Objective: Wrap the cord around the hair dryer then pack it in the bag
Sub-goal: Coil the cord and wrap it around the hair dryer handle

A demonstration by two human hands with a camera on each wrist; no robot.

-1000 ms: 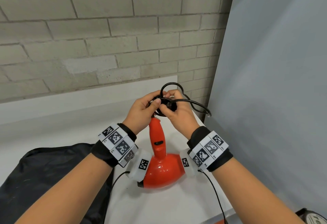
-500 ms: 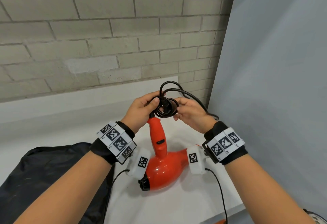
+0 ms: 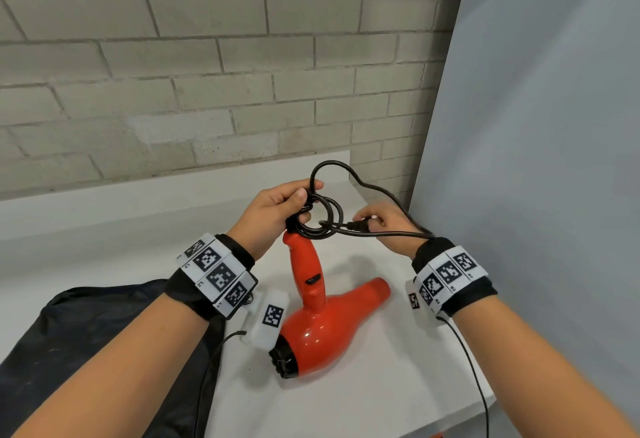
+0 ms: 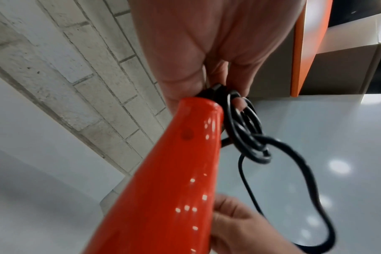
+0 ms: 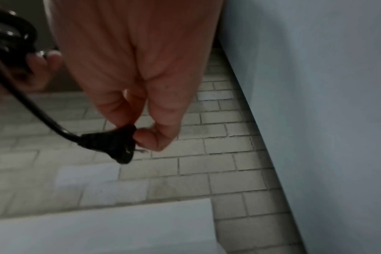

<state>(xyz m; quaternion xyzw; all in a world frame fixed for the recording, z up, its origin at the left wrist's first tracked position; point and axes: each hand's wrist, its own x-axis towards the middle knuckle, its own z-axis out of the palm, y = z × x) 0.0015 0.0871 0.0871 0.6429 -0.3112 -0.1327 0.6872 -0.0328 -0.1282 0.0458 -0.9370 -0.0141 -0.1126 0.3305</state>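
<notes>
A red hair dryer (image 3: 322,330) rests on the white table (image 3: 363,399), handle pointing up, nozzle to the right. Its black cord (image 3: 325,219) is coiled in small loops at the top of the handle (image 4: 185,154). My left hand (image 3: 277,209) grips those coils (image 4: 246,134) against the handle end. My right hand (image 3: 388,226) pinches the black plug (image 5: 111,142) just right of the coils, with a loose loop of cord (image 3: 349,174) arching above both hands. A black bag (image 3: 86,344) lies flat at the lower left of the table.
A grey brick wall (image 3: 207,74) stands behind the table. A pale blue panel (image 3: 536,160) closes off the right side, close to my right hand. The table's front right corner (image 3: 485,403) is near my right forearm. Thin sensor wires (image 3: 474,368) hang from both wrists.
My right hand has drawn away to the right from the coils, pulling the plug end out. The dryer body has turned so its nozzle points right. My left hand stays on the coils.
</notes>
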